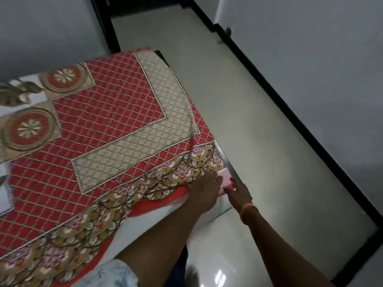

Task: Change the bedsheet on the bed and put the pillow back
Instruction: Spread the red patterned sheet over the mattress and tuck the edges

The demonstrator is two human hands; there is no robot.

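A red bedsheet (99, 129) with a white lattice, beige bands and a floral border lies spread over the bed. Its border hangs over the near right corner of the white mattress (157, 216). My left hand (204, 190) rests on the sheet's edge at that corner, fingers stretched out flat. My right hand (238, 191) is beside it at the corner, fingers extended toward a pink bit of fabric (226, 178) by the bed's edge. The view is blurred, so I cannot tell if the right hand pinches anything. No pillow is in view.
A pale floor (238, 112) runs along the bed's right side, bounded by a black skirting (290, 112) and grey wall (310, 48). Another grey wall (41, 27) stands behind the bed. A dark doorway (134, 5) is at the far end.
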